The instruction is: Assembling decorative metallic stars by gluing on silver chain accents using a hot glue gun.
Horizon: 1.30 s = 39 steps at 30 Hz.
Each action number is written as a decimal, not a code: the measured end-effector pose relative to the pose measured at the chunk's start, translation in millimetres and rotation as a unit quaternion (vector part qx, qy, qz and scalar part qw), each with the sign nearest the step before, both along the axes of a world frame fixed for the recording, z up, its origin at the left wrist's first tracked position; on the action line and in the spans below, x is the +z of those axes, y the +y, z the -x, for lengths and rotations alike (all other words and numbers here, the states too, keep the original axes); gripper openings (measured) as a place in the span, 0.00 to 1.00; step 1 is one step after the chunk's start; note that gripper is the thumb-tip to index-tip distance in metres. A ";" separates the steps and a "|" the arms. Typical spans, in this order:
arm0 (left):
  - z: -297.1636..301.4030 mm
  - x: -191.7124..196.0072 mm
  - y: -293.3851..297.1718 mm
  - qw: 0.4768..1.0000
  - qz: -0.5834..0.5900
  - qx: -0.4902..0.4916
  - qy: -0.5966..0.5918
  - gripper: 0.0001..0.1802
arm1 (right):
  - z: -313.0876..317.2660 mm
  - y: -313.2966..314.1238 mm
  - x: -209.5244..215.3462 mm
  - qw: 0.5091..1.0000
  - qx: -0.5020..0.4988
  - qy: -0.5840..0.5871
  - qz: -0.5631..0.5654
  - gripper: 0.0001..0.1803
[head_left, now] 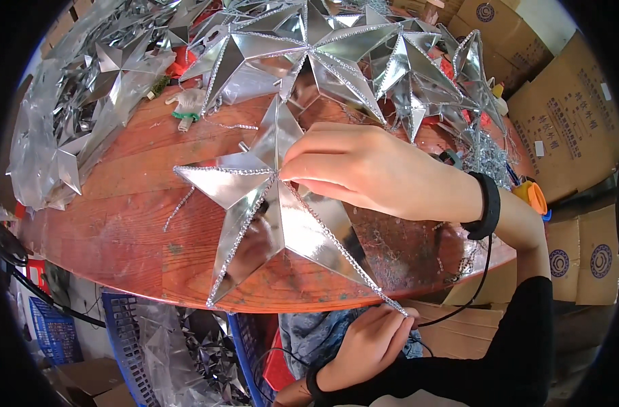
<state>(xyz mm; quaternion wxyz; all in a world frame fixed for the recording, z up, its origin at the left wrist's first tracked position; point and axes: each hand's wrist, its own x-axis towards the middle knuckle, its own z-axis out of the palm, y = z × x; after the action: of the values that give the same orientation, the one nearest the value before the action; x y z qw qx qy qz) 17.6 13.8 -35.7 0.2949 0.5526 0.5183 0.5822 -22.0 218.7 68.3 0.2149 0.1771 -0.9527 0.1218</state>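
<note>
Right grip (370, 169) has its fingers together right over the middle of a silver star (299, 224); can't tell if anything's pinched in there. Left grip (367, 339) is clamped on the end of a beaded strand (391, 300), by the star's lower-right tip. More silver stars (343, 57) crowd the back of the wooden surface (119, 224), plastic bag (41, 136) off left, cardboard boxes (560, 115) right, cut off by the fisheye rim. Right hand hides the star's right-hand point. Star's under the right grip, up-left of the left one.
</note>
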 end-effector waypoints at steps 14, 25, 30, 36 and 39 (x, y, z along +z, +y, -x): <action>-8.4 -12.6 0.9 0.990 0.118 0.065 0.036 0.07 | -7.0 1.8 7.0 0.998 0.005 -0.056 -0.005 0.17; -3.4 28.5 -6.9 0.966 0.214 0.032 -0.141 0.09 | -35.9 -29.9 39.1 0.994 -0.051 0.071 -0.057 0.26; 11.3 1.5 -45.7 0.967 0.239 0.073 0.042 0.13 | -86.0 -71.6 41.7 0.990 0.106 0.094 0.005 0.28; 14.7 61.0 -52.6 0.953 0.174 0.243 -0.050 0.14 | -156.6 -15.1 46.0 0.995 -0.088 -0.044 -0.025 0.20; 26.7 55.2 -71.5 0.936 0.099 0.335 0.038 0.16 | -184.7 12.3 25.4 0.963 -0.267 -0.036 0.006 0.18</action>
<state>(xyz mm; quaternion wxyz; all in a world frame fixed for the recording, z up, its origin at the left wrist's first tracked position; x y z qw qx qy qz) -9.2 -57.7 19.5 0.1168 0.3366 0.7391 0.5717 162.8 231.0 93.7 0.2064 -0.0895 -0.9717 0.0725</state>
